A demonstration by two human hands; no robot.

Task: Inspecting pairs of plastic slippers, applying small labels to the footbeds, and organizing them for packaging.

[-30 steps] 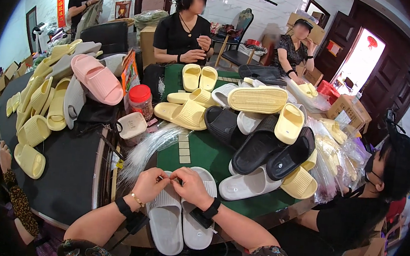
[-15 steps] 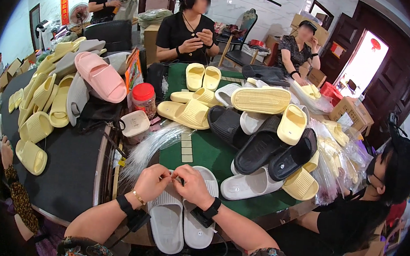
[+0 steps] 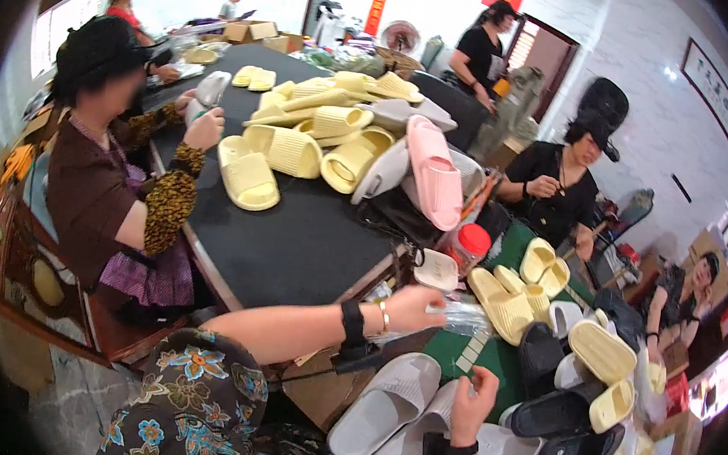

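Note:
My left hand [image 3: 416,309] reaches out over the table, its fingertips pinched at the near end of a bundle of clear plastic strands [image 3: 464,318]. Close to the front edge, my right hand [image 3: 473,404] hovers over a pair of grey slippers with its thumb and fingers pressed together. Anything between those fingers is too small to make out. The left grey slipper [image 3: 393,397] lies sole down, and the right grey slipper [image 3: 415,450] is partly hidden behind my right hand.
Yellow, grey and black slippers are heaped at the right, including a black slipper [image 3: 550,417]. A red-lidded jar [image 3: 468,246] and a white tray [image 3: 436,270] stand beyond my left hand. A pink slipper [image 3: 433,171] tops another pile. Co-workers sit around both tables.
The view has swung left. My hands have parted from above the grey slippers: the left has gone out to the strands, the right stays near the pair.

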